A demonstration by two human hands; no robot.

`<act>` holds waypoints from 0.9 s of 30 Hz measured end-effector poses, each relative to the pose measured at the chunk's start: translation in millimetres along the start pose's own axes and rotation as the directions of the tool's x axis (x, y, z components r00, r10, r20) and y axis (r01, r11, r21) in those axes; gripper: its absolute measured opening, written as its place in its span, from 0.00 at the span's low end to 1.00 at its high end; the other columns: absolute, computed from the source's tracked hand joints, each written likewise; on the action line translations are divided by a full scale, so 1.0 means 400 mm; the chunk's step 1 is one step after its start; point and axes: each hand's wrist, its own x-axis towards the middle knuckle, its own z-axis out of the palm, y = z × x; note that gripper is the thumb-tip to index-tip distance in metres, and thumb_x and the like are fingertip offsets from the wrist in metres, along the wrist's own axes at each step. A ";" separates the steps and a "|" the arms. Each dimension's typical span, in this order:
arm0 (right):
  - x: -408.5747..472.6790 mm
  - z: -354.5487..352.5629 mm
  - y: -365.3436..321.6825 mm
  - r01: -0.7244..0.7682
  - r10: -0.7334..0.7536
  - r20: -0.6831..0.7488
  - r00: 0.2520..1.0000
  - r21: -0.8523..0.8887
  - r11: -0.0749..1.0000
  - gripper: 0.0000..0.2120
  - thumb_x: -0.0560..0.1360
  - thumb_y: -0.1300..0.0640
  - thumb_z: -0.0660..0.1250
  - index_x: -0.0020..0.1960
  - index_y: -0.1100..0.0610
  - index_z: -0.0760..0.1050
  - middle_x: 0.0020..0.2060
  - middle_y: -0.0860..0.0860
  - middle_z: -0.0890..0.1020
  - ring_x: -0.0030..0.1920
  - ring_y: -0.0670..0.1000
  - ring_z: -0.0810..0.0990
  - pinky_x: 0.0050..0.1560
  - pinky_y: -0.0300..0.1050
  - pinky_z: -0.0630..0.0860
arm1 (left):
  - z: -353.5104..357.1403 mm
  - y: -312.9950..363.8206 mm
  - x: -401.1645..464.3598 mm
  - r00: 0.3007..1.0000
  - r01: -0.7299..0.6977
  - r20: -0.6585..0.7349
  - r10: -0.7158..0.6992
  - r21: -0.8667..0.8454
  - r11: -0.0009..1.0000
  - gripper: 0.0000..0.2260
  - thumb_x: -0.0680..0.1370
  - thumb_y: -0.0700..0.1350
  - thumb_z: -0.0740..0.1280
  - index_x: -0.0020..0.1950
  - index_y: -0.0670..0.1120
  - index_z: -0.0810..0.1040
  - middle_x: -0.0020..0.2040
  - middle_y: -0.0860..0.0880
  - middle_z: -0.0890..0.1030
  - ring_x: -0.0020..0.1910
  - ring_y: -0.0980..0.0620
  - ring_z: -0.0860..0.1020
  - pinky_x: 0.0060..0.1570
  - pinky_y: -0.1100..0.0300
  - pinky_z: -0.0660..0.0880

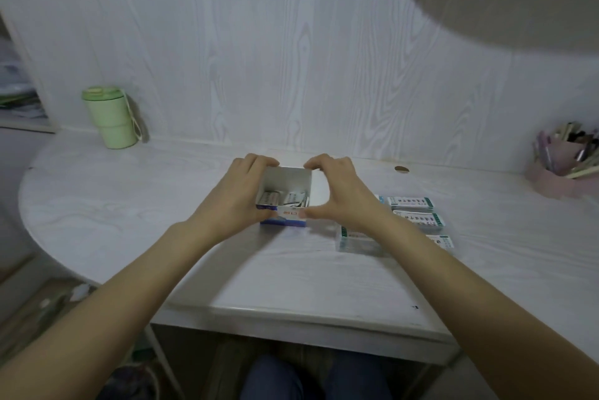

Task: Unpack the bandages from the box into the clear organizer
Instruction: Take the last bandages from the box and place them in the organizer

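Grip: your left hand (pixel 241 194) and right hand (pixel 337 192) are pinching the open box (pixel 285 202) mid-desk.
Bandages (pixel 283 198): lying inside.
Organizer (pixel 359 239): sitting right.
Risk: squeezing could buckle the cardboard, spilling bandages.

The single head-worn camera looked forward and down from above a seated person's lap, with both forearms reaching away from the lens toward the middle of the white desk (pixel 227 270). Its wide angle bowed the desk's edges and took in the wood-grain back wall (pixel 259 43) straight ahead, a green cup (pixel 111 117) far left and a pen holder (pixel 564 166) far right. It sat close enough that the arms filled the lower corners, and no second view overlapped it.
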 end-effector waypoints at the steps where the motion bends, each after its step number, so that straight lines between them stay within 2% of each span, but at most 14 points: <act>1: -0.009 0.007 -0.001 0.025 -0.025 -0.016 1.000 -0.007 1.000 0.34 0.66 0.52 0.77 0.67 0.54 0.65 0.62 0.48 0.70 0.64 0.48 0.62 0.60 0.39 0.65 | 0.002 0.005 -0.010 1.000 -0.017 -0.012 0.016 -0.008 1.000 0.33 0.66 0.44 0.77 0.67 0.45 0.67 0.65 0.48 0.67 0.62 0.50 0.64 0.57 0.61 0.66; 4: -0.036 0.027 -0.001 0.097 -0.099 -0.054 0.994 -0.023 0.995 0.34 0.65 0.56 0.77 0.66 0.57 0.65 0.62 0.50 0.70 0.63 0.49 0.65 0.58 0.36 0.64 | 0.007 0.013 -0.045 0.990 -0.111 -0.091 0.112 0.021 0.994 0.30 0.63 0.47 0.79 0.60 0.44 0.69 0.66 0.46 0.65 0.63 0.49 0.62 0.56 0.61 0.64; 6: -0.051 0.038 -0.002 0.115 -0.116 -0.067 0.991 -0.017 0.993 0.34 0.65 0.58 0.77 0.66 0.59 0.65 0.62 0.51 0.70 0.63 0.50 0.68 0.60 0.37 0.65 | 0.007 0.026 -0.061 0.976 -0.186 -0.106 0.188 0.037 0.982 0.24 0.65 0.46 0.78 0.55 0.44 0.70 0.61 0.46 0.68 0.59 0.51 0.65 0.53 0.62 0.67; 9: -0.059 0.052 -0.001 0.145 -0.146 -0.091 0.985 -0.010 0.989 0.34 0.64 0.61 0.76 0.66 0.61 0.65 0.62 0.53 0.70 0.63 0.51 0.69 0.62 0.40 0.67 | 0.019 0.064 -0.065 0.975 -0.211 0.074 0.208 0.041 0.977 0.16 0.72 0.43 0.72 0.56 0.42 0.72 0.56 0.47 0.72 0.55 0.49 0.71 0.51 0.56 0.72; 11: -0.062 0.058 -0.002 0.148 -0.148 -0.092 0.985 -0.002 0.989 0.34 0.64 0.62 0.76 0.66 0.62 0.65 0.61 0.54 0.70 0.62 0.51 0.69 0.63 0.41 0.67 | 0.039 0.083 -0.060 0.961 -0.173 0.232 0.149 0.085 0.981 0.15 0.75 0.44 0.67 0.60 0.42 0.71 0.57 0.47 0.73 0.56 0.49 0.72 0.54 0.53 0.71; 13: -0.064 0.059 -0.003 0.155 -0.154 -0.099 0.983 0.002 0.988 0.34 0.64 0.62 0.76 0.66 0.62 0.65 0.61 0.54 0.70 0.62 0.51 0.70 0.63 0.43 0.68 | 0.049 0.098 -0.051 0.946 -0.092 0.320 0.058 0.092 0.992 0.15 0.75 0.43 0.63 0.62 0.42 0.70 0.57 0.46 0.72 0.56 0.48 0.71 0.55 0.54 0.70; 16: -0.067 0.059 -0.006 0.174 -0.173 -0.110 0.979 0.000 0.985 0.33 0.64 0.61 0.76 0.64 0.63 0.66 0.60 0.55 0.71 0.61 0.52 0.70 0.62 0.45 0.69 | 0.047 0.116 -0.035 0.926 0.018 0.374 -0.047 0.082 0.996 0.12 0.75 0.42 0.62 0.58 0.43 0.70 0.57 0.46 0.71 0.55 0.47 0.71 0.54 0.55 0.70; 20: -0.067 0.061 -0.008 0.181 -0.180 -0.118 0.976 -0.006 0.983 0.31 0.65 0.61 0.75 0.64 0.63 0.67 0.60 0.54 0.71 0.60 0.52 0.71 0.61 0.45 0.70 | 0.040 0.137 -0.015 0.867 0.113 0.473 -0.157 0.120 0.986 0.12 0.75 0.41 0.61 0.58 0.44 0.66 0.52 0.46 0.69 0.50 0.48 0.69 0.48 0.56 0.69; 23: -0.065 0.062 -0.008 0.185 -0.184 -0.118 0.976 0.001 0.983 0.30 0.66 0.61 0.75 0.64 0.62 0.67 0.60 0.54 0.71 0.60 0.52 0.71 0.60 0.43 0.70 | 0.046 0.144 0.001 0.826 0.147 0.522 -0.215 0.168 0.975 0.11 0.75 0.43 0.61 0.55 0.45 0.63 0.57 0.43 0.69 0.55 0.45 0.68 0.52 0.55 0.67; 25: -0.063 0.060 -0.008 0.185 -0.183 -0.110 0.977 0.002 0.983 0.30 0.65 0.61 0.74 0.64 0.62 0.67 0.60 0.54 0.71 0.60 0.51 0.71 0.60 0.42 0.69 | 0.054 0.145 0.007 0.804 0.146 0.537 -0.255 0.238 0.960 0.13 0.76 0.45 0.60 0.58 0.45 0.63 0.61 0.41 0.67 0.62 0.42 0.65 0.57 0.53 0.65; 27: -0.061 0.059 -0.006 0.181 -0.179 -0.100 0.979 0.004 0.984 0.30 0.65 0.61 0.75 0.64 0.62 0.67 0.60 0.53 0.71 0.60 0.51 0.70 0.61 0.43 0.69 | 0.058 0.146 0.008 0.781 0.147 0.562 -0.271 0.257 0.955 0.12 0.76 0.46 0.60 0.58 0.45 0.65 0.60 0.42 0.69 0.59 0.43 0.67 0.54 0.55 0.66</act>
